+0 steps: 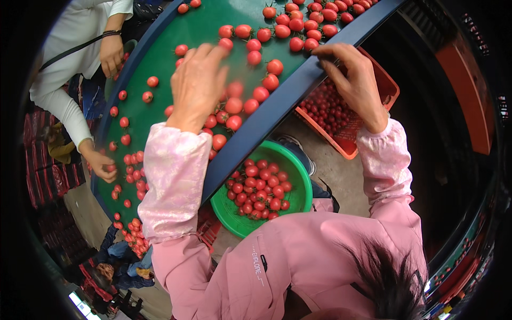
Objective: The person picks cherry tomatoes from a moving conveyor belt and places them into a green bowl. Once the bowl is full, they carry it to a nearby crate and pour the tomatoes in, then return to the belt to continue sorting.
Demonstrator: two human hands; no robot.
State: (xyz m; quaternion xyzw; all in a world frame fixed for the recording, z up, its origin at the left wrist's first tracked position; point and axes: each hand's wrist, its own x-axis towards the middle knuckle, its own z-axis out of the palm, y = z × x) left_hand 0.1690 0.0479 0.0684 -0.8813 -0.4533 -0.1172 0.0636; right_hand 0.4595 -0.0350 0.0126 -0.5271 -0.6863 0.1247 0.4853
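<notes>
My left hand (199,82) hangs palm down over a green sorting belt (144,122), among scattered small red tomatoes (234,105). Its fingers are stretched and blurred, and whatever lies under the palm is hidden. At the blue side rail (256,124), the fingertips of my right hand (354,76) touch the top edge, thumb apart from the fingers and nothing visible between them. Below the rail, a green plastic basin (307,176) holds many tomatoes (260,184). Beneath my right hand, an orange plastic crate (346,152) contains more tomatoes (326,108).
Across the belt, a co-worker in a white top (80,40) has one hand (102,166) at a tomato near the far rail (105,136). Denser tomatoes (296,24) lie farther up the belt. Another person (124,260) is at lower left. An orange panel (466,92) stands at right.
</notes>
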